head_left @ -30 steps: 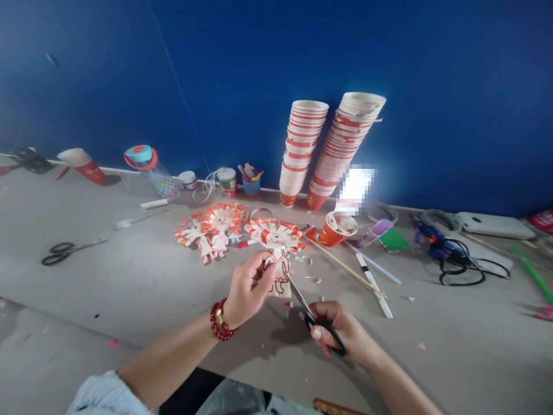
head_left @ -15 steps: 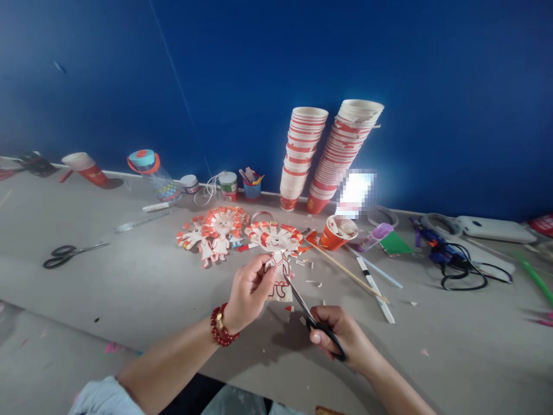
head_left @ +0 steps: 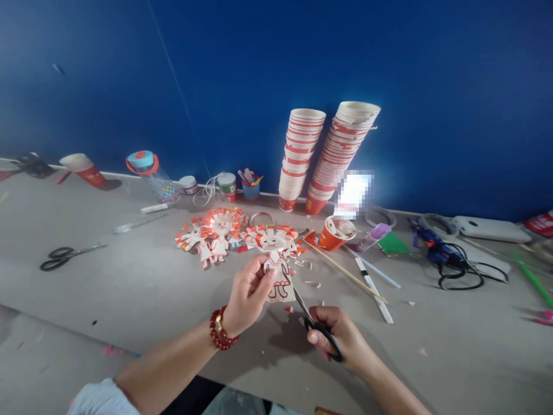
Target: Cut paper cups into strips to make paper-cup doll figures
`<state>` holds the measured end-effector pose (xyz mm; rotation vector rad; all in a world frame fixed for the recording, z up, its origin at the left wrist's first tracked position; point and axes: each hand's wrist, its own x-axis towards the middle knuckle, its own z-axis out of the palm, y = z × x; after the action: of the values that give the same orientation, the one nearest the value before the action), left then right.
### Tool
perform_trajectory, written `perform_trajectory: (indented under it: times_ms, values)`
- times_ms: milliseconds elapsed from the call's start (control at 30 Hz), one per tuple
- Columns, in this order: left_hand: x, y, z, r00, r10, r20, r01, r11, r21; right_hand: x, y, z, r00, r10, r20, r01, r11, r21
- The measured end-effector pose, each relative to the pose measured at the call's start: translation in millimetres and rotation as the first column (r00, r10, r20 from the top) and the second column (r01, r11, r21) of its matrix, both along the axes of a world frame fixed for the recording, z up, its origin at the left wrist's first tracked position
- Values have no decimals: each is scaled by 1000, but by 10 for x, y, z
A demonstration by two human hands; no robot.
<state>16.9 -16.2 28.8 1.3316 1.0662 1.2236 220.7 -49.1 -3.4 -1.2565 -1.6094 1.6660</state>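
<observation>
My left hand, with a red bead bracelet at the wrist, pinches a paper-cup doll with a red and white fringed head and a drawn red dress. In my right hand are black-handled scissors; their blades point up-left at the lower right edge of the doll's body. Small paper scraps lie on the grey table just beyond the doll.
Finished paper dolls lie behind my hands. Two tall stacks of red and white cups lean on the blue wall. A cup of scraps, wooden sticks, a glue gun are on the right; spare scissors on the left.
The scissors have slid down along the doll's right side toward its lower edge. My left hand has kept its hold and turned the doll slightly.
</observation>
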Motion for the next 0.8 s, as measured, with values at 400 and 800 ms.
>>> perform_trajectory:
  times_ms: [400,800]
  values:
    - [3,4,41,997,-74,-30,74,997,0,38,32,44,1000,20,4,-19,998,-54]
    - [15,-15,73,997,-83,-2,83,996,-25,6,22,17,999,-16,50,12,997,74]
